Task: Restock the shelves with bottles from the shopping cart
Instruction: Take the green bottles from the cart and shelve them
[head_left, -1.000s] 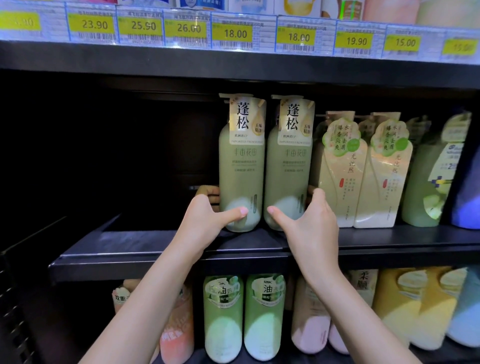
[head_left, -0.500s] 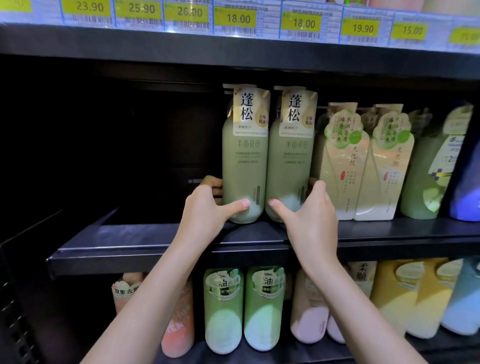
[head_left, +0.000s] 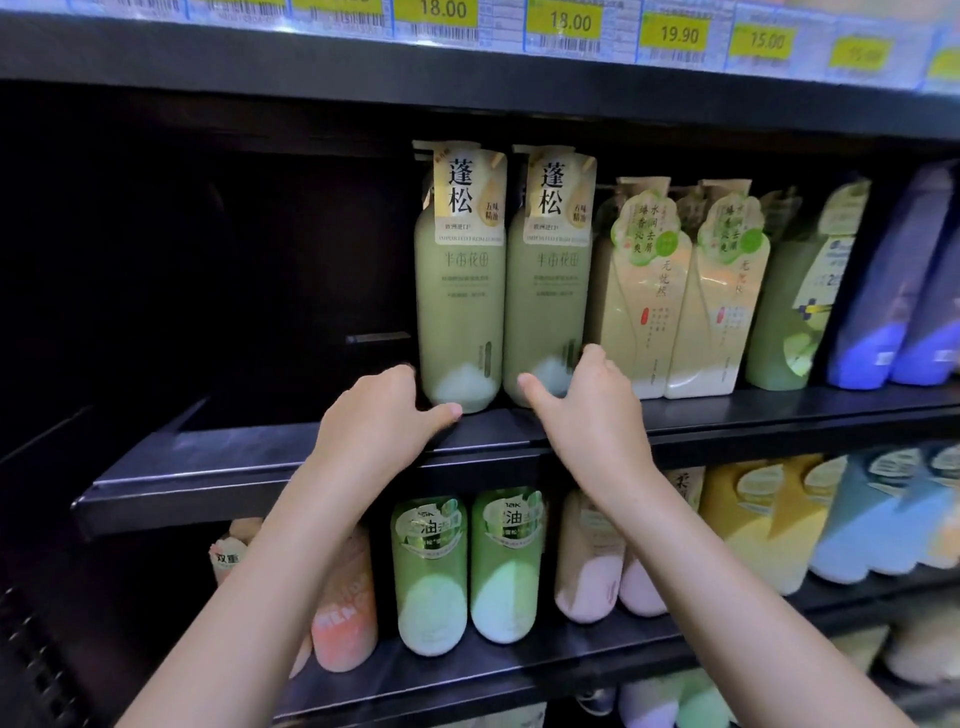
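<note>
both forearms raised and reaching forward, left hand (head_left: 382, 415) fingers loosely curled, thumb out right, right hand (head_left: 589, 410) same, thumb out left, no grip visible

Dim aisle; light falls from above/front, so price tags (head_left: 566, 23) glare while the shelf (head_left: 311, 457) recess at left stays near black. Bottles at far right (head_left: 883, 291) smear w/ blur, and wide-angle bends the edges.
</note>
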